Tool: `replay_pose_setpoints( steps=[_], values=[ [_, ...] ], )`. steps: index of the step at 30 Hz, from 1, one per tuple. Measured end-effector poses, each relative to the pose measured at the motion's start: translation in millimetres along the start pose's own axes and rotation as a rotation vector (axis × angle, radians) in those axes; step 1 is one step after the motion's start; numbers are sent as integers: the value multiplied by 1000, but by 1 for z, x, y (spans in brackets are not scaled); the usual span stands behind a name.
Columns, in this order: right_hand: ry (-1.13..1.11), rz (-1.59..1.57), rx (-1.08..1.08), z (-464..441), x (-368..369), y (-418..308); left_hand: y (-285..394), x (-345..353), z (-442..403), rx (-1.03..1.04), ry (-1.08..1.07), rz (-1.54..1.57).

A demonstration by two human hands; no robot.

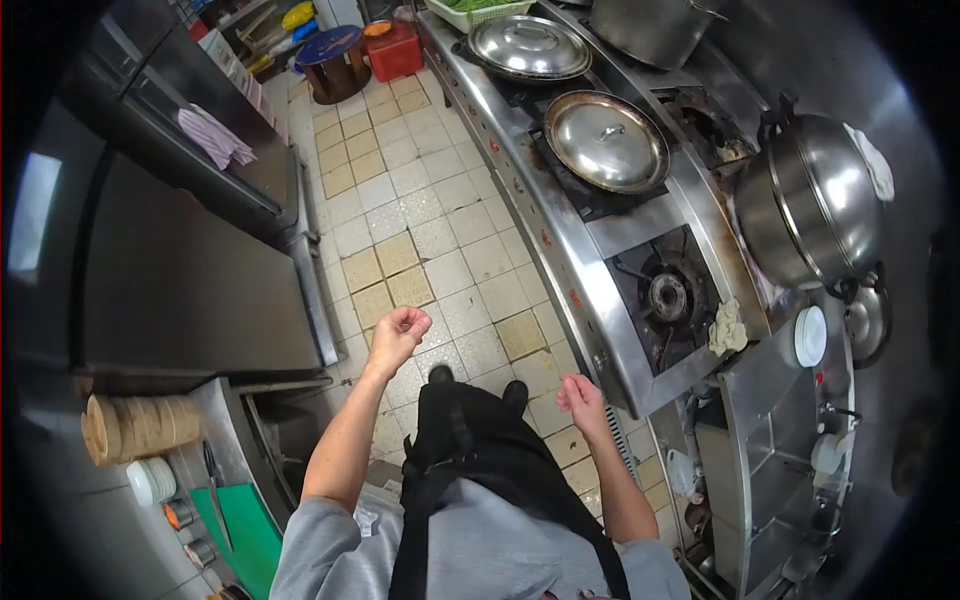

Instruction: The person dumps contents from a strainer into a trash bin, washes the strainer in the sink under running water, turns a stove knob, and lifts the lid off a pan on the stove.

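Observation:
Above the tiled floor, my left hand (400, 335) is raised in front of me with its fingers curled in toward the thumb. Nothing shows in it. Lower and to the right, my right hand (582, 404) hangs beside the stove's front edge, its fingers loosely closed and no object visible in them. Neither hand touches anything. Closest to the right hand is the steel stove (575, 290), which has a bare gas burner (668, 297) at its near end. A round lidded pan (607, 142) sits on the burner beyond it, with a second lidded pan (530, 47) further off.
On the right stand a large steel pot (830, 200), a crumpled cloth (728, 328) and a sink unit (765, 440). Dark steel refrigerators (190, 260) line the left. A knife (220, 510) lies on a green cutting board (240, 540) near bamboo steamers (140, 428). The tiled aisle (440, 230) runs ahead.

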State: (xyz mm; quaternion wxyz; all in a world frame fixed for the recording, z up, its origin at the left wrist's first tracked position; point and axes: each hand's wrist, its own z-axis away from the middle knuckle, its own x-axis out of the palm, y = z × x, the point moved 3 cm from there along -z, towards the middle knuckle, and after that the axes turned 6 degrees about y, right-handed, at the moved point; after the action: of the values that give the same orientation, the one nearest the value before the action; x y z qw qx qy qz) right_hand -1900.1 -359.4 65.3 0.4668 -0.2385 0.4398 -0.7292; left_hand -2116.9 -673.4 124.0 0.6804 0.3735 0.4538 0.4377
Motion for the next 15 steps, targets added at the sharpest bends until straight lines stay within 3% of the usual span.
replay_pose_setpoints(
  steps=[2,4,8,11,13,15],
  values=[
    [-42,46,-54,-28,11,-16,-12,15,-45,-14,-8,122],
    [59,7,-103,-48,18,-27,-25,31,-96,-59,-36,164],
    [227,123,42,-47,25,-16,-30,81,-200,-66,-29,326],
    [230,156,207,-30,36,25,-43,132,-274,-75,-34,404],
    [211,201,327,-19,60,43,-58,169,-315,29,-28,311],
    [143,283,367,-17,91,51,-29,182,-326,-22,-71,315]
  ],
)
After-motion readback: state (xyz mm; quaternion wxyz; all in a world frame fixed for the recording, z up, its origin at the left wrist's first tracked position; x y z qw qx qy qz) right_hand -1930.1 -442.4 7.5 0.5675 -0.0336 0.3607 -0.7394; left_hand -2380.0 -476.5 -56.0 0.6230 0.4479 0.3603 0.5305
